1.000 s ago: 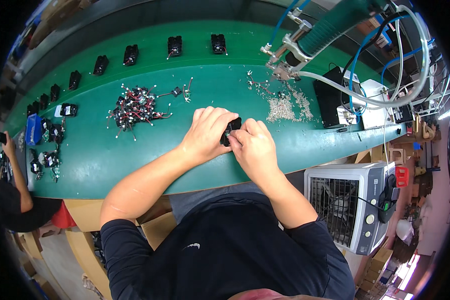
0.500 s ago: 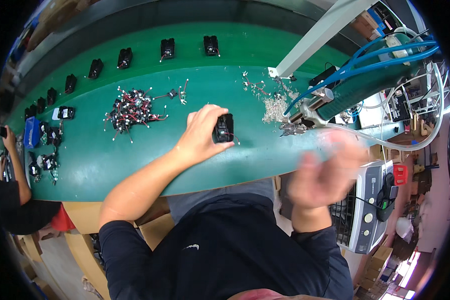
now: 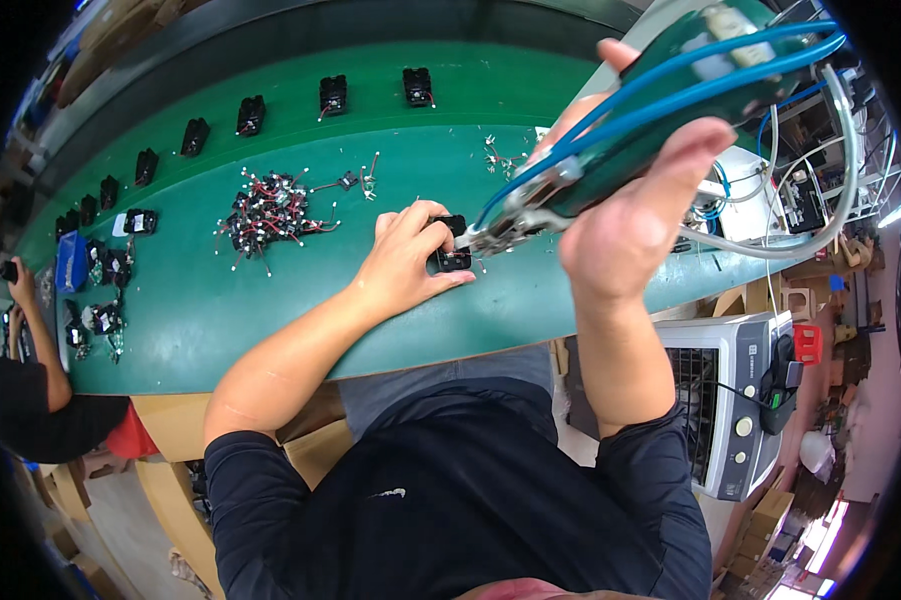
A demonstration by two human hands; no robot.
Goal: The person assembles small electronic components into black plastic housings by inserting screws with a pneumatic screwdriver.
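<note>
My left hand grips a small black plastic housing by its sides, fingers at the far end and thumb at the near end, on the green table. A red wire shows in the housing. My right hand is wrapped around a bulky green-bodied air tool with blue hoses. The tool slants down to the left, and its metal tip is at the housing, by my left fingertips. Whether the tip touches the housing or a part in it, I cannot tell.
Left of my hands lies a heap of small black parts with red wires. Several black housings stand in a row along the far side. A blue bin sits at the far left, near another person's arm. A clear hose loops at right.
My right hand, empty and blurred before, now holds the air tool. The tool has swung left, bringing its tip to the housing. My left fingers have shifted over the housing's far end.
</note>
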